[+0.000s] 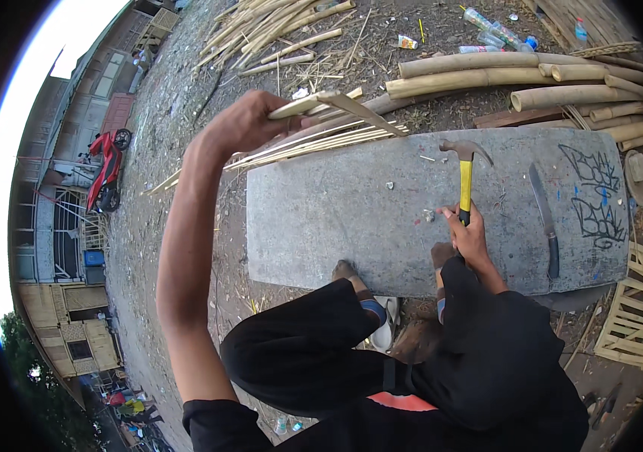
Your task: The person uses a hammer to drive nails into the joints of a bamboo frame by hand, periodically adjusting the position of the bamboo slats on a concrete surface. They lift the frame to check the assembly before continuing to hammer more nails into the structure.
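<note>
Raised over the far left corner of a grey concrete slab, my left hand is closed round a joined piece of split bamboo. One strip of it runs out to the right and slants down to the slab's far edge. My right hand grips a claw hammer by the black lower part of its yellow handle, with the head pointing away from me. A large knife with a dark handle lies on the slab to the right of the hammer. Small pale scraps lie near my right hand.
Thick bamboo poles lie beyond the slab, and split strips are heaped at the far left. Plastic bottles litter the ground. A slatted bamboo frame leans at the right. A red motorcycle stands far left.
</note>
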Tool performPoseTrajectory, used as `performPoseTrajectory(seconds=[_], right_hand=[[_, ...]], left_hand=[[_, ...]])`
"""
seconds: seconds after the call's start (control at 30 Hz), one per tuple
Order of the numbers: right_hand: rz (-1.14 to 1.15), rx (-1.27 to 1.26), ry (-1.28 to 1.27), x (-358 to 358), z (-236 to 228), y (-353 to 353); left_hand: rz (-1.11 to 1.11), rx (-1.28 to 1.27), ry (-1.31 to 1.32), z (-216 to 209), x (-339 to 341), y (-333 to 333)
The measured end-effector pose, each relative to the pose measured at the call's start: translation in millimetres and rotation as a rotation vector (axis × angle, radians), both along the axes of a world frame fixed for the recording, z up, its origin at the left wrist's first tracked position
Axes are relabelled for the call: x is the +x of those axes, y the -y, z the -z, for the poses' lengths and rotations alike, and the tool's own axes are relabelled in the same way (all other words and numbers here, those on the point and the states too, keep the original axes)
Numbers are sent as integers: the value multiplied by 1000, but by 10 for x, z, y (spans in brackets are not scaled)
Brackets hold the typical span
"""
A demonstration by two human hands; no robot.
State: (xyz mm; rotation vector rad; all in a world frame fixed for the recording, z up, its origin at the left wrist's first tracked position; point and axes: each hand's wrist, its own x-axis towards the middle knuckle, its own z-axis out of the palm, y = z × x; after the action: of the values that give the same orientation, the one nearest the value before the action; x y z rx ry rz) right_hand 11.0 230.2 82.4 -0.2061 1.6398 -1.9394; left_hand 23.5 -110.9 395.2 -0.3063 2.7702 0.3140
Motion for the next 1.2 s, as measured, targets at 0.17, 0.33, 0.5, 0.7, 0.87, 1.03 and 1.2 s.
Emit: performPoseTrajectory(seconds=[0.17,0.33,0.5,0.7,0.87,1.03,1.2], right_hand=[[22,-134,-97,50,-341,275],[-11,-383,-143,-171,-945,564],[-122,-618,-94,-185,-1478,979],[-125,-590,-132,-80,-1535,999],[-174,-686,-128,-43,-1607,927],[-300,-754,-153,-11,-1617,658],[-428,-767,-282,131,-1737,552]], left_hand=[[97,-2,13,-729,8,14],[-44,-22,211,-1058,-60,-371],[-210,75,421,-785,68,-266],[-42,137,486,-485,83,-384],[254,124,353,-337,305,-75],[344,441,333,-212,355,-231],[420,524,223,-338,526,-424]])
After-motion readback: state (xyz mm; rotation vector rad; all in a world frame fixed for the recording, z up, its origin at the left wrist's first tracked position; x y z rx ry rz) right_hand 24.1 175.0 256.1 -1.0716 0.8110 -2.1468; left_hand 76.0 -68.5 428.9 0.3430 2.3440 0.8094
